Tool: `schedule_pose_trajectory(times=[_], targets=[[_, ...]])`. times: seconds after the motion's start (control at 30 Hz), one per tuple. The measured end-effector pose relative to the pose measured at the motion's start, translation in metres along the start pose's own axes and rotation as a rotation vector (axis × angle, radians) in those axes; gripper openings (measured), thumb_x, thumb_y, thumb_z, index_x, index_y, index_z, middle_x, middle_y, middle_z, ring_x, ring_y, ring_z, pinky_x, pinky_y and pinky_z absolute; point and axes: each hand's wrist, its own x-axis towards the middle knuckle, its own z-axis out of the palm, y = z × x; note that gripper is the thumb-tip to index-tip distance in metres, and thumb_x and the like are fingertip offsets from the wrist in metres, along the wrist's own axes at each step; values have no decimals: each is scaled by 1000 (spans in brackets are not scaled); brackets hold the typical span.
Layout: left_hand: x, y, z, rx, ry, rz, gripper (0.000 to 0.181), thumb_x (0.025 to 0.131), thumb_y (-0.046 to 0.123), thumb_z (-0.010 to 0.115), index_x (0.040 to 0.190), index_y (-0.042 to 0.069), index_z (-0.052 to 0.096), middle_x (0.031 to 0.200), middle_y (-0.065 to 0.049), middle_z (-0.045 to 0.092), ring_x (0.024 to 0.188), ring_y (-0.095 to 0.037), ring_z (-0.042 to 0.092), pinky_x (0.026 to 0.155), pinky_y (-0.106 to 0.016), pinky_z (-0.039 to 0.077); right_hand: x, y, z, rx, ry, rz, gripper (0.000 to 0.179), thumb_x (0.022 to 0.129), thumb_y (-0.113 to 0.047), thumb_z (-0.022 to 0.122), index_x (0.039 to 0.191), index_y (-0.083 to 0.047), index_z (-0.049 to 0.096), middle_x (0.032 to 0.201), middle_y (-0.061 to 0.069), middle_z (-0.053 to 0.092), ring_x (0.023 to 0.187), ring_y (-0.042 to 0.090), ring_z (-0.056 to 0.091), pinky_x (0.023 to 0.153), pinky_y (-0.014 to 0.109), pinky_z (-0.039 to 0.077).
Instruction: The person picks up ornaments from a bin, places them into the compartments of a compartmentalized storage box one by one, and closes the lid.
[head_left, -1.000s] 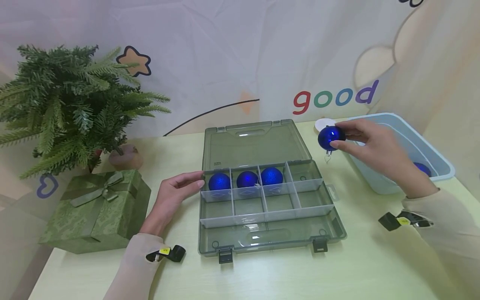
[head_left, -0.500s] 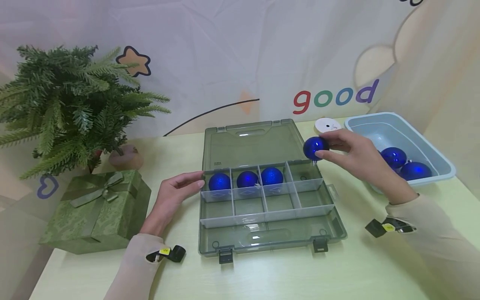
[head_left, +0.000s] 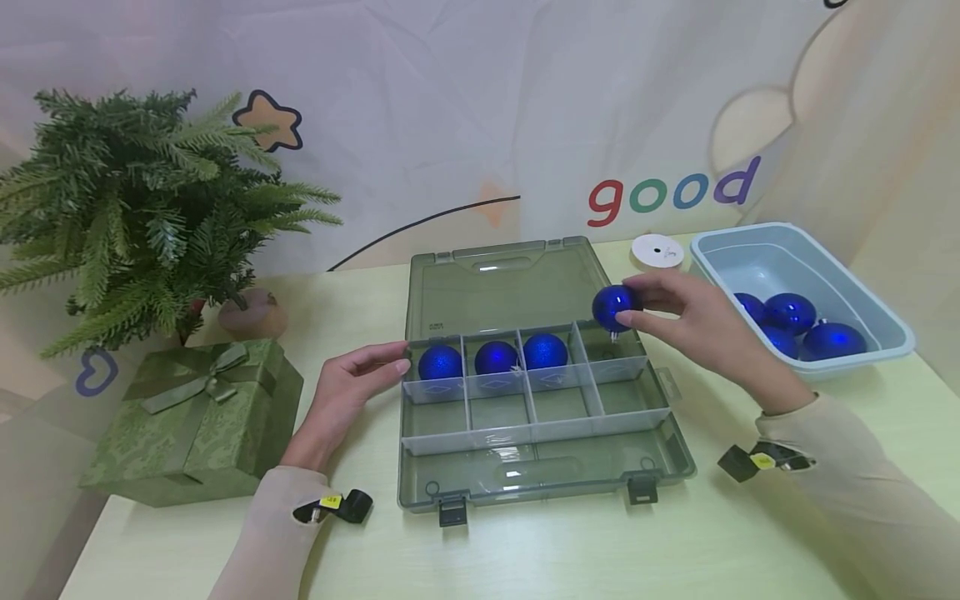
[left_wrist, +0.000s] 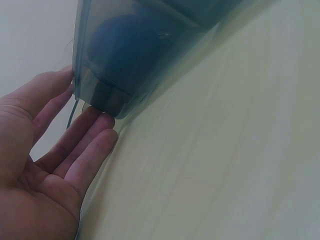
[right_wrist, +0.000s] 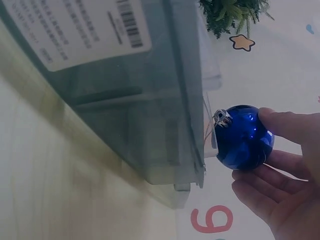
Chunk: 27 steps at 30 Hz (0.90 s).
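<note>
Farther over the box (head_left: 540, 427) now, the right hand (head_left: 693, 325) pinches a blue ball (head_left: 611, 307); the relaxed left hand (head_left: 347, 388) touches the box.

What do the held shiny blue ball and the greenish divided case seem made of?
Shiny blue round ball: plastic or glass, glossy with mirrored highlights; the silvery cap looks metallic. Translucent greenish rectangular case: likely smooth, hard plastic, from its tinted, see-through walls.
</note>
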Motion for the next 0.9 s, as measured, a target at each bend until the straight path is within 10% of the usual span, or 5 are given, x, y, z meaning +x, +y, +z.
schedule_pose_trajectory(times=[0.9], targets=[[-1, 1, 1, -9, -5, 3, 40, 99, 20, 80, 134, 2, 73, 128, -10, 75, 113, -15, 71, 100, -28, 56, -6, 5, 17, -46, -89, 20, 51, 96, -28, 83, 136, -3, 66, 131, 17, 70, 125, 41, 65, 106, 61, 51]])
